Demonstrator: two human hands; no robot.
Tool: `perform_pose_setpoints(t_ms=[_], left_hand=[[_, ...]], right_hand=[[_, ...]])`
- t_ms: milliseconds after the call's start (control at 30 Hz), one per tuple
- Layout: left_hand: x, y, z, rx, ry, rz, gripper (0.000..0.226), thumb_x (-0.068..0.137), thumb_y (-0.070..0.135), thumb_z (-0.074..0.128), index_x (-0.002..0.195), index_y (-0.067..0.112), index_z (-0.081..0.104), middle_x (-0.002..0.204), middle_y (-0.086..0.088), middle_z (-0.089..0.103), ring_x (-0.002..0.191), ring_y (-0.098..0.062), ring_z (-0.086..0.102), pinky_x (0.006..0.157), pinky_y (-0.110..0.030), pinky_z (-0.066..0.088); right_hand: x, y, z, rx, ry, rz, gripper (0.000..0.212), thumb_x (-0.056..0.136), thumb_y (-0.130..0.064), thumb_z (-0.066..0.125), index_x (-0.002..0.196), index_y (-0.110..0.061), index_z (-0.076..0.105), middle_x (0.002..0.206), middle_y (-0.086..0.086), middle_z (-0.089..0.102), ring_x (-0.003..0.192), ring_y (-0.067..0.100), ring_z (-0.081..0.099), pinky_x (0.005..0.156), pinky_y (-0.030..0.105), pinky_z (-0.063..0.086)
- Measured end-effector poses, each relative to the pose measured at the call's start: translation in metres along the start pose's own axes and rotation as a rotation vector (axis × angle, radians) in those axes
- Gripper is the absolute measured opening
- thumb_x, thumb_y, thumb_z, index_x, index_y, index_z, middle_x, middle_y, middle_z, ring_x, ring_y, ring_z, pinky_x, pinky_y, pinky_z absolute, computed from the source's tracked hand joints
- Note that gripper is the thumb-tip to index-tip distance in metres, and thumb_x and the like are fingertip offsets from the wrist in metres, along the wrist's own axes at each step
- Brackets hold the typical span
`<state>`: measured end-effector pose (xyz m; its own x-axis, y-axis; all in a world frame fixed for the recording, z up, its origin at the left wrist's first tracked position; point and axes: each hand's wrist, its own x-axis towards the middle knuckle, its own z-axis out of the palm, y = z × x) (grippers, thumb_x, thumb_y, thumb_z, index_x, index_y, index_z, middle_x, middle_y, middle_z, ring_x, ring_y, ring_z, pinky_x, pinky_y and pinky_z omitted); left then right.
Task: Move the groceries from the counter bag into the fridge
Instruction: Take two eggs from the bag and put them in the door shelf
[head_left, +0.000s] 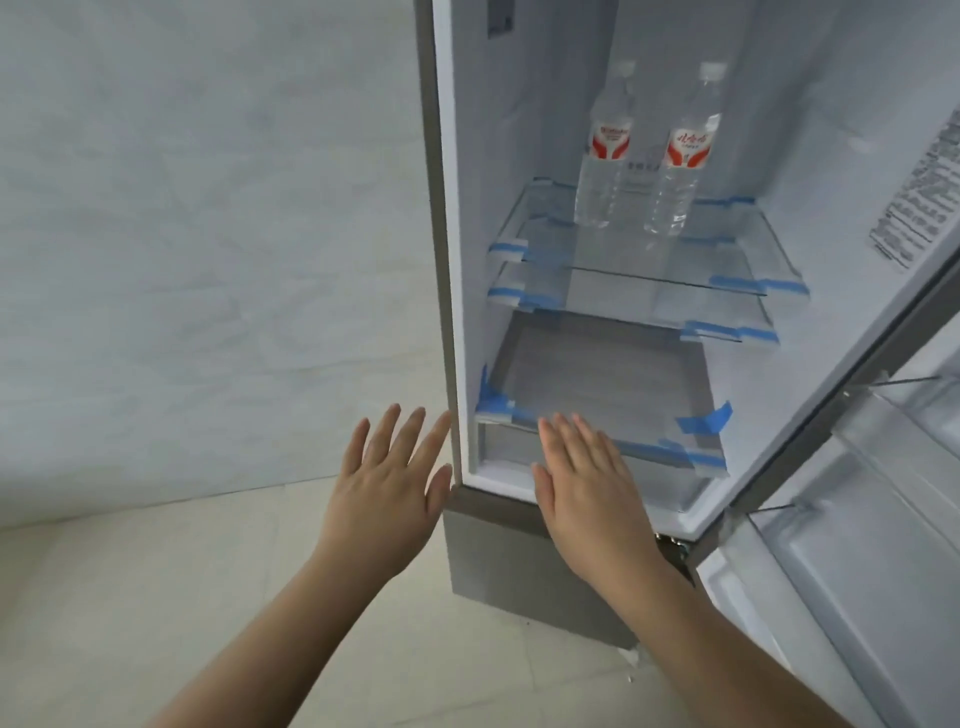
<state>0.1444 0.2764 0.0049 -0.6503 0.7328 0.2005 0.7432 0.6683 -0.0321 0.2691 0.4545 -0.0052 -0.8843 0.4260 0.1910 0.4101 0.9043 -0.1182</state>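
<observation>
While reaching forward toward the open fridge (452, 260), both hands spread flat, palms down, fingers straight, holding nothing. Left hand (387, 483) hovering just outside the fridge's left side wall, fingertips near the front edge of that wall, over pale floor tiles (156, 597). Right hand (584, 483) held in front of the lowest compartment, fingers overlapping the front edge of the bottom glass shelf (613, 395); whether touching that edge or just above it, impossible to tell. Inside, on the upper glass shelf (727, 260), two clear water bottles with red-and-white labels standing upright side by side, close but apart: left bottle (605, 156) slightly further back, right bottle (683, 161) a little nearer the front. Beneath that, a second glass shelf (623, 306), bare, then the bottom shelf over a drawer space. Strips of blue tape (704, 415) at the shelf corners and edges, fixing them to the white inner walls. Fridge door (857, 519) swung wide to the right, with clear door bins on its inner side and a printed sticker (919, 208) high on the liner, text too blurred to read. Grey outer casing and a closed lower section below the open compartment. Plain white wall (208, 208) to the left. No counter bag within view.
</observation>
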Motion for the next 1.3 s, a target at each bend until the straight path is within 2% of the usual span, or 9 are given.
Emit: perform_pose_setpoints(t_ms=[233,367,533,667,800,900,1133,1233,1300], left_hand=[[-0.075,-0.062,-0.009,0.016,-0.005,-0.1,0.058,0.1,0.044,0.02,0.15,0.019,0.032,0.15,-0.004,0.044,0.144,-0.029,0.029,0.115,-0.044,0.017],[-0.125,-0.104,-0.018,0.013,0.01,-0.2,0.057,0.1,0.043,0.023,0.149,0.017,0.034,0.15,-0.002,0.045,0.144,-0.028,0.03,0.116,-0.04,0.017],[-0.188,-0.156,-0.031,-0.013,0.004,-0.418,0.06,0.098,0.049,0.018,0.151,0.023,0.029,0.153,-0.001,0.039,0.146,-0.027,0.026,0.117,-0.039,0.019],[-0.238,-0.193,-0.04,0.012,-0.002,-0.547,0.062,0.097,0.049,0.018,0.151,0.021,0.031,0.153,0.0,0.039,0.145,-0.025,0.028,0.116,-0.044,0.025],[-0.293,-0.229,-0.047,0.033,0.005,-0.635,0.063,0.097,0.048,0.017,0.147,0.017,0.039,0.155,-0.003,0.037,0.146,-0.026,0.025,0.119,-0.043,0.016],[-0.331,-0.251,-0.054,0.081,-0.007,-0.708,0.061,0.097,0.046,0.021,0.142,0.013,0.046,0.152,-0.005,0.041,0.145,-0.027,0.028,0.116,-0.043,0.012],[-0.404,-0.287,-0.069,0.091,-0.025,-0.947,0.062,0.097,0.048,0.017,0.149,0.021,0.035,0.154,-0.003,0.038,0.146,-0.026,0.026,0.118,-0.046,0.023],[-0.423,-0.295,-0.074,0.082,-0.037,-1.046,0.063,0.096,0.05,0.01,0.151,0.027,0.028,0.158,-0.001,0.031,0.148,-0.025,0.018,0.12,-0.044,0.015],[-0.434,-0.302,-0.074,0.077,-0.053,-1.119,0.066,0.093,0.051,0.003,0.154,0.03,0.016,0.161,0.002,0.02,0.15,-0.022,0.008,0.121,-0.041,0.007]], right_hand=[[-0.005,-0.084,0.007,0.021,-0.039,-0.177,0.071,0.1,-0.045,-0.003,0.144,-0.011,0.041,0.148,0.01,0.044,0.14,0.029,0.035,0.114,0.048,0.029],[-0.013,-0.146,0.012,0.036,-0.069,-0.292,0.074,0.092,-0.049,-0.009,0.152,-0.017,0.019,0.159,0.001,0.02,0.148,0.02,0.01,0.116,0.034,-0.001],[-0.022,-0.221,0.016,0.041,-0.068,-0.41,0.064,0.097,-0.04,0.008,0.147,-0.01,0.032,0.154,0.007,0.035,0.145,0.024,0.024,0.118,0.039,0.012],[-0.037,-0.285,0.02,0.06,-0.064,-0.505,0.063,0.096,-0.039,0.01,0.147,-0.01,0.035,0.153,0.006,0.036,0.144,0.024,0.026,0.118,0.04,0.015],[-0.053,-0.346,0.026,0.091,-0.081,-0.601,0.064,0.096,-0.04,0.008,0.148,-0.014,0.033,0.155,0.004,0.032,0.145,0.022,0.021,0.119,0.039,0.008],[-0.064,-0.388,0.03,0.111,-0.074,-0.669,0.06,0.096,-0.038,0.013,0.144,-0.013,0.04,0.151,0.006,0.04,0.143,0.024,0.028,0.116,0.04,0.007],[-0.075,-0.473,0.036,0.137,-0.096,-0.893,0.058,0.096,-0.038,0.017,0.142,-0.014,0.043,0.149,0.007,0.044,0.141,0.024,0.033,0.114,0.038,0.008],[-0.074,-0.511,0.043,0.161,-0.109,-0.985,0.06,0.095,-0.039,0.015,0.143,-0.016,0.042,0.149,0.007,0.044,0.141,0.024,0.033,0.114,0.037,0.007],[-0.074,-0.535,0.05,0.17,-0.131,-1.061,0.063,0.094,-0.041,0.009,0.147,-0.019,0.035,0.153,0.005,0.037,0.144,0.022,0.026,0.115,0.035,0.003]])
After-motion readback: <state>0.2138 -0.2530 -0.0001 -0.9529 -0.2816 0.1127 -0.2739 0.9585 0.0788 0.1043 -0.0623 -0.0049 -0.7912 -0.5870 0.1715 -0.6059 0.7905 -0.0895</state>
